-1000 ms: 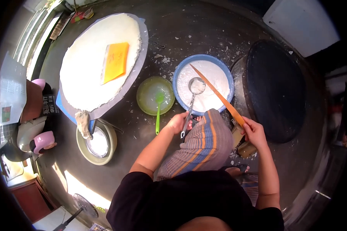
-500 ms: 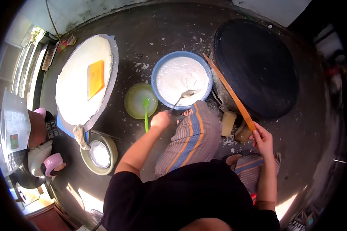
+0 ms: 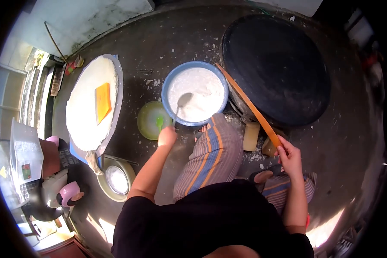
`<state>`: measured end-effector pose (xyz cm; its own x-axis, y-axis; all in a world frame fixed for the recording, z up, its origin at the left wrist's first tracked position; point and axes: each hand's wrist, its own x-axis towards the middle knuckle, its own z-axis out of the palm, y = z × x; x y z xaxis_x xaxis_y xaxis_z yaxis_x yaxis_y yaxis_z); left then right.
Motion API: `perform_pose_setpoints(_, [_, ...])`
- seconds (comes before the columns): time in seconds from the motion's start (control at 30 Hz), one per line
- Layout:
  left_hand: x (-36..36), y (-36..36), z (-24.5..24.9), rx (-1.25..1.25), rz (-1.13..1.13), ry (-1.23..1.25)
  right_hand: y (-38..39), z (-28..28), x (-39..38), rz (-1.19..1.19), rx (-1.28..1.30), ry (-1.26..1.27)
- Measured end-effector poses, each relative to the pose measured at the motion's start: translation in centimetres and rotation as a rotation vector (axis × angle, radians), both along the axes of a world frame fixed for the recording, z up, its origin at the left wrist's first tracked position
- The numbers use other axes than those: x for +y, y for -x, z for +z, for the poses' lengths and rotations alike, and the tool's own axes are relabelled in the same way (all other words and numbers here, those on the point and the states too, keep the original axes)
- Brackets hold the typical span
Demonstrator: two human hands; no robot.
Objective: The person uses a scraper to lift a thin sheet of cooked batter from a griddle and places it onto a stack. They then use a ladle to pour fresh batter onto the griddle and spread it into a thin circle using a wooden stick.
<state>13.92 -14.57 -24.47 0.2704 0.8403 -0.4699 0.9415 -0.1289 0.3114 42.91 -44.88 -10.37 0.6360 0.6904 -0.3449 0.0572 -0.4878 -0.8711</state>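
Long-handled metal ladle (image 3: 183, 101): stiff, slick with white batter (image 3: 202, 90), heavier loaded; hold at handle end, where left hand (image 3: 167, 136) looks closed (view poor). Right hand (image 3: 289, 155) grips thin orange wooden stick (image 3: 249, 105), light, rigid.

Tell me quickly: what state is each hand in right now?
Left hand: closed, holding the ladle.
Right hand: closed, holding the wooden stick.

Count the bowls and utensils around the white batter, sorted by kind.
Bowls: 3 (blue basin, green bowl, olive bowl)
Ladles: 1 (ladle in the left hand)
Spoons: 1 (green spoon)
Sticks: 1 (wooden stick in the right hand)
Total: 6
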Motion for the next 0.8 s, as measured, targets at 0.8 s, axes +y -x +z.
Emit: perform_pose_setpoints(0.8, [0.1, -5.1, 3.0, -0.725, 0.885, 1.211, 0.0, 0.2, 0.1, -0.001, -0.027, -0.051])
